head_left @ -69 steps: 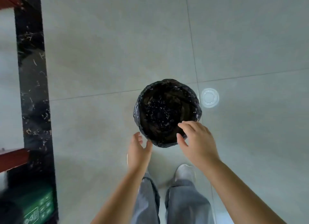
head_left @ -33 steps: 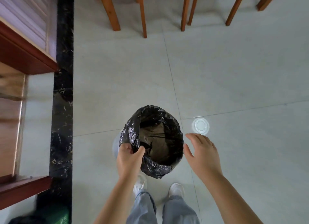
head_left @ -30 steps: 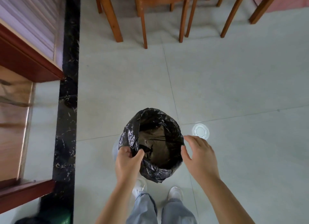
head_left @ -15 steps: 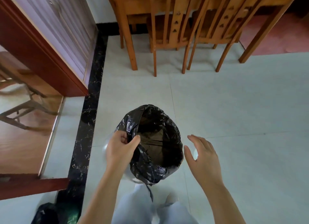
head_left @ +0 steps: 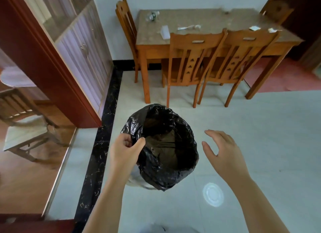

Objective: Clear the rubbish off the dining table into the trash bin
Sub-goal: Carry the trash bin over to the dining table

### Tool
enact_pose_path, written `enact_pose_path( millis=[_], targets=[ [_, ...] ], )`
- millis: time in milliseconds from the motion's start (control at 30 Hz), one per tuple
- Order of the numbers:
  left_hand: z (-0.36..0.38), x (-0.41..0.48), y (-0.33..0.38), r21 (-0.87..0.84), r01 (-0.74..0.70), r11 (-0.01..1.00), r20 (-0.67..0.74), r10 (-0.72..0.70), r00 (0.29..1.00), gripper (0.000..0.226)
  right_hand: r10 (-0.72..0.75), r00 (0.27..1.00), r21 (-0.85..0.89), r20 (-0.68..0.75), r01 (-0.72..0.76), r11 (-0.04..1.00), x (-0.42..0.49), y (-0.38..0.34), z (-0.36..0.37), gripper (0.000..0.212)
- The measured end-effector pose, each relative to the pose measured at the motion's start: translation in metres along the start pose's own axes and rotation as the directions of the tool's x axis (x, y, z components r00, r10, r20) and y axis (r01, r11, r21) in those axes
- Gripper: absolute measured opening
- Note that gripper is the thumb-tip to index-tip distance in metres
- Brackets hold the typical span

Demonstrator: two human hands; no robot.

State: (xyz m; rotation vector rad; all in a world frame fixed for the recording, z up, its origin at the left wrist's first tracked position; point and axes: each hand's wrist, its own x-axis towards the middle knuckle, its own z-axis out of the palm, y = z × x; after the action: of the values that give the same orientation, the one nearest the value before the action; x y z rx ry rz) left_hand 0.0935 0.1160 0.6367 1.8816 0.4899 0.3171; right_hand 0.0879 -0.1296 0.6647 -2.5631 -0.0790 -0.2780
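Observation:
A trash bin lined with a black plastic bag (head_left: 166, 170) hangs off the floor in front of me. My left hand (head_left: 124, 151) grips its left rim. My right hand (head_left: 224, 151) hovers just right of the bin, fingers spread, holding nothing. Ahead stands the wooden dining table (head_left: 147, 40). On it lie a crushed plastic bottle (head_left: 152, 16), a white box (head_left: 165, 32), a crumpled white wrapper (head_left: 189, 27) and small paper scraps (head_left: 254, 28) near the right end.
Two wooden chairs (head_left: 189, 59) are tucked against the table's near side, another chair (head_left: 127, 29) at its left end. A white plastic lid (head_left: 213, 194) lies on the tiled floor. A red-framed door (head_left: 57, 62) and a black marble strip (head_left: 102, 132) are on the left.
My left hand took hold of the bin's rim and lifted it. My view rose from the floor to the table and chairs. My right hand came off the rim and stays open beside it.

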Motion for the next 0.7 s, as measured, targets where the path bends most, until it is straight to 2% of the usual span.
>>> enact_pose_path(
  millis=[133,267,433,600,700],
  targets=[
    [-0.010,0.031,0.012,0.005,-0.010,1.000,-0.020,0.010,1.000,0.029,-0.007,1.000,0.019,0.006,0.007,1.000,0.032,-0.022,0.006,0.033],
    [0.009,0.055,0.031,0.025,-0.065,0.998,-0.034,0.066,0.997,0.030,0.041,0.999,0.035,-0.031,-0.040,0.999,0.055,-0.015,0.005,0.032],
    [0.069,0.074,0.060,0.014,-0.128,0.992,0.059,0.127,0.990,0.033,0.140,0.986,0.008,-0.090,-0.140,0.990,0.090,0.034,-0.014,0.032],
    [0.149,0.109,0.091,-0.103,-0.041,0.994,0.116,0.053,0.992,0.030,0.168,0.980,0.028,-0.106,-0.166,0.986,0.151,0.090,-0.024,0.032],
    [0.198,0.136,0.117,-0.104,-0.019,0.994,0.114,0.031,0.993,0.030,0.136,0.986,0.034,-0.092,-0.134,0.990,0.201,0.115,-0.036,0.031]
  ],
)
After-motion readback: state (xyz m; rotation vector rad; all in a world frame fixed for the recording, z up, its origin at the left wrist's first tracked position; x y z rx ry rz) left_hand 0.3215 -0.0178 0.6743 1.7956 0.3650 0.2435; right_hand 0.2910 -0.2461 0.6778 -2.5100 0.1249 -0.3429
